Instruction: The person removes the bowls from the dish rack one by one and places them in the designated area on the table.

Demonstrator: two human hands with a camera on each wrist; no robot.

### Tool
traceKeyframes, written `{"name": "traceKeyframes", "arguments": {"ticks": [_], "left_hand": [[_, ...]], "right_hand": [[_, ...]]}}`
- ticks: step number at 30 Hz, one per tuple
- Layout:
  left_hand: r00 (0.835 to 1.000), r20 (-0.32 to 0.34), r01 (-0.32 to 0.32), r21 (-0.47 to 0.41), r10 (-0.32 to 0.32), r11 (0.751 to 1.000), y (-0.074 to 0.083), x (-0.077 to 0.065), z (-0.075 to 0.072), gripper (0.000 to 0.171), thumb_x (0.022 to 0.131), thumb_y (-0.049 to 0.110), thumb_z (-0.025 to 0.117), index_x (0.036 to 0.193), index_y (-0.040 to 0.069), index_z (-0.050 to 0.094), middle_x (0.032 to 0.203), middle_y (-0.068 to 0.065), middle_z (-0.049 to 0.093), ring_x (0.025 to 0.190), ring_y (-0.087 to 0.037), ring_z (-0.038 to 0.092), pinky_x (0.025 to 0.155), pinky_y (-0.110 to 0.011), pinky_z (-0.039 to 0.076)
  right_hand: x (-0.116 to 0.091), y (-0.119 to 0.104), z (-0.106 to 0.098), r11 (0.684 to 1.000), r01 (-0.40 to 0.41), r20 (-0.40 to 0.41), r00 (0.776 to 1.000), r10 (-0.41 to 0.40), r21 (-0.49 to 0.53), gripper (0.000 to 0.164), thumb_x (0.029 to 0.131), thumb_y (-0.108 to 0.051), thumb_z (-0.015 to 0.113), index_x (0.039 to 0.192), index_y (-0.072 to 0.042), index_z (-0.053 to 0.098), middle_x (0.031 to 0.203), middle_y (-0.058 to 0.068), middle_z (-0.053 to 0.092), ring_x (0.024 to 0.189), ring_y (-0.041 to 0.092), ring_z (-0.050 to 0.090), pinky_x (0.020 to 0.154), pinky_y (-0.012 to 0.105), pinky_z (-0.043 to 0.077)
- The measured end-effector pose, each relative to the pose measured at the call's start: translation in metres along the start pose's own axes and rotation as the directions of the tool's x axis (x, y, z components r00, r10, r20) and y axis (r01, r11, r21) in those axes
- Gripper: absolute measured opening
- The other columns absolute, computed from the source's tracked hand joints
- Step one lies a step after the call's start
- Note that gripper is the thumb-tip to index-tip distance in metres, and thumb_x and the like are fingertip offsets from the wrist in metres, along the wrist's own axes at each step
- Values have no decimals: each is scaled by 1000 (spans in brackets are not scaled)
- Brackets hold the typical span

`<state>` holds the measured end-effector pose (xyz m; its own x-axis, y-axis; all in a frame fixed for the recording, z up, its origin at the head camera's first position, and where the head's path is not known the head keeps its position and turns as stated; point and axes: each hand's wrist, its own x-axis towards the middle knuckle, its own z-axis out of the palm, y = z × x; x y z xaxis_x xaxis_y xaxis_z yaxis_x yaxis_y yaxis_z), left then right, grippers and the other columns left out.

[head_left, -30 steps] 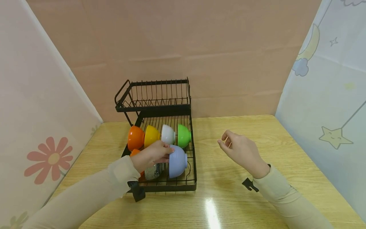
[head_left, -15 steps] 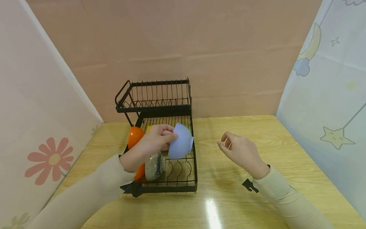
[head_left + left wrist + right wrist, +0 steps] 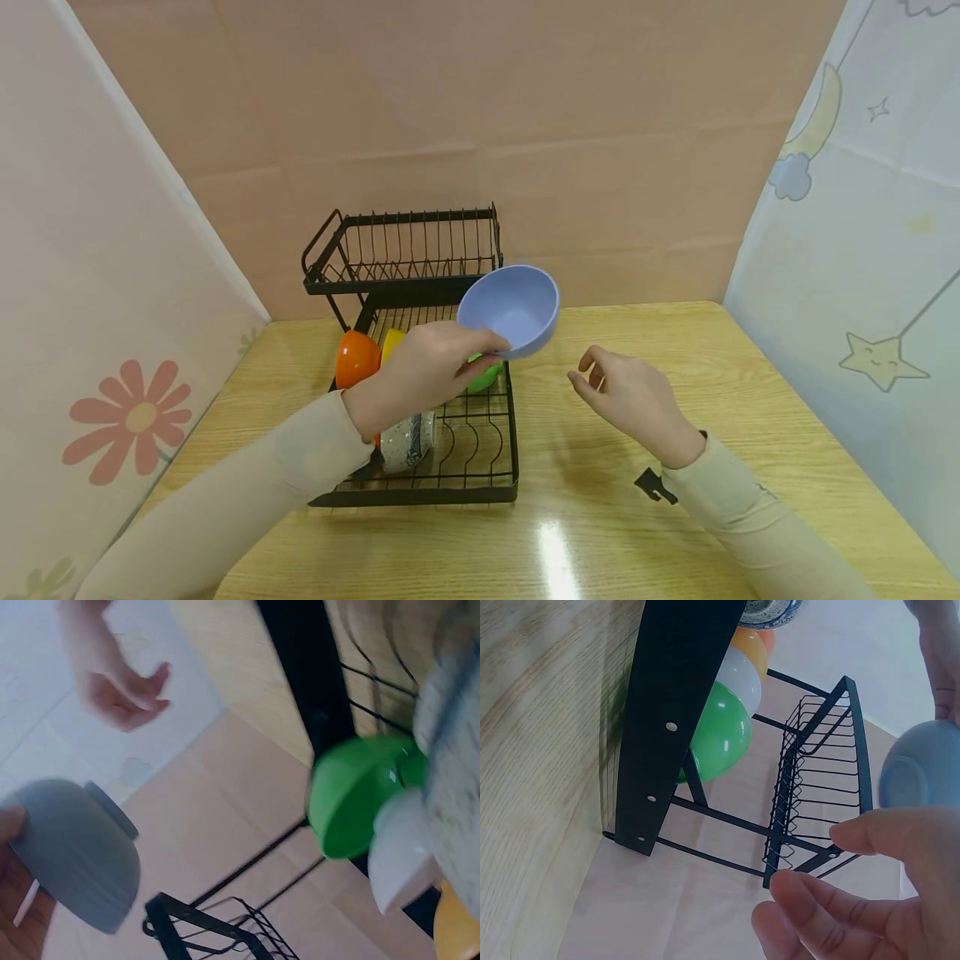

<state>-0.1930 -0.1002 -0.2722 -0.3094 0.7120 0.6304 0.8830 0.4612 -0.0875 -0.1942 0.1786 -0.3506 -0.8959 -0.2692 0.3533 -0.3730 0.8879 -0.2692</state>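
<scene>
My left hand (image 3: 435,358) pinches the near rim of a lavender bowl (image 3: 517,304), which is raised above the right side of a black dish rack (image 3: 450,497). The bowl's inside faces me in the head view; its foot shows in the left wrist view. My right hand (image 3: 633,396) hovers over the table right of the rack, fingers loosely curled around nothing. In the rack, an orange bowl (image 3: 356,358), a yellow bowl (image 3: 392,340), a green bowl (image 3: 483,377) and a white bowl (image 3: 401,847) stand on edge. A speckled patterned bowl (image 3: 405,442) sits nearer me, partly behind the left arm.
The rack's upper tier (image 3: 405,250) of black wire rises at the back left. Wooden table (image 3: 637,517) extends to the right and front. A pink backdrop (image 3: 600,150) closes the back, with printed panels at both sides.
The left hand has lifted the lavender bowl out of the rack's front row, up and to the right, turning its opening toward me. The right hand has barely moved.
</scene>
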Motion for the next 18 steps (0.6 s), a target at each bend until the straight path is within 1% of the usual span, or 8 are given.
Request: {"name": "traceKeyframes", "arguments": {"ticks": [2, 3, 5, 6, 9, 12, 18], "left_hand": [[993, 32, -114, 85, 111, 990, -4, -1, 6, 17, 86, 23, 74, 100, 15, 66, 81, 3, 74, 67, -10, 68, 65, -25, 56], [987, 53, -156, 101, 151, 983, -6, -1, 9, 18, 86, 24, 74, 100, 16, 66, 80, 4, 73, 67, -9, 68, 65, -25, 56], [974, 95, -214, 103, 205, 971, -8, -1, 14, 18, 87, 26, 73, 100, 17, 65, 79, 6, 73, 67, -9, 68, 64, -24, 55], [968, 118, -231, 98, 220, 968, -9, -2, 16, 18, 87, 26, 72, 100, 17, 64, 77, 7, 73, 65, -8, 67, 62, -22, 54], [955, 174, -254, 70, 239, 965, -10, -2, 21, 17, 87, 26, 72, 99, 18, 65, 75, 9, 72, 63, -6, 65, 57, -17, 48], [948, 205, -263, 73, 244, 962, -10, -3, 26, 15, 88, 27, 71, 99, 19, 64, 73, 10, 72, 62, -5, 63, 54, -16, 44], [938, 235, -281, 83, 255, 956, -12, -7, 34, 14, 88, 27, 72, 97, 18, 65, 76, 8, 73, 63, -5, 65, 57, -17, 50]], "right_hand": [[0, 0, 0, 1000, 4, -5, 1000, -4, -5, 19, 92, -34, 64, 90, -14, 62, 69, -5, 64, 48, 3, 48, 40, 24, 37], [0, 0, 1, 1000, 4, -6, 1000, -4, -7, 19, 91, -34, 64, 90, -14, 62, 68, -5, 64, 48, 4, 47, 40, 24, 36], [0, 0, 1, 1000, 3, -8, 1000, -3, -8, 19, 91, -33, 64, 90, -14, 63, 68, -5, 64, 48, 4, 48, 40, 24, 36], [0, 0, 1, 1000, 2, -9, 1000, -2, -10, 19, 91, -33, 64, 90, -14, 63, 68, -5, 65, 48, 4, 48, 40, 24, 36], [0, 1, 0, 1000, 5, -14, 1000, -5, -14, 19, 90, -33, 64, 89, -13, 63, 68, -5, 65, 49, 4, 49, 40, 24, 37], [0, 1, -1, 1000, 13, -24, 1000, -14, -13, 19, 90, -32, 65, 89, -13, 64, 67, -5, 65, 49, 4, 50, 41, 23, 37], [-1, 2, -1, 1000, 26, -40, 999, -26, -13, 17, 89, -30, 66, 87, -14, 64, 66, -6, 65, 48, 4, 48, 41, 23, 37]]}}
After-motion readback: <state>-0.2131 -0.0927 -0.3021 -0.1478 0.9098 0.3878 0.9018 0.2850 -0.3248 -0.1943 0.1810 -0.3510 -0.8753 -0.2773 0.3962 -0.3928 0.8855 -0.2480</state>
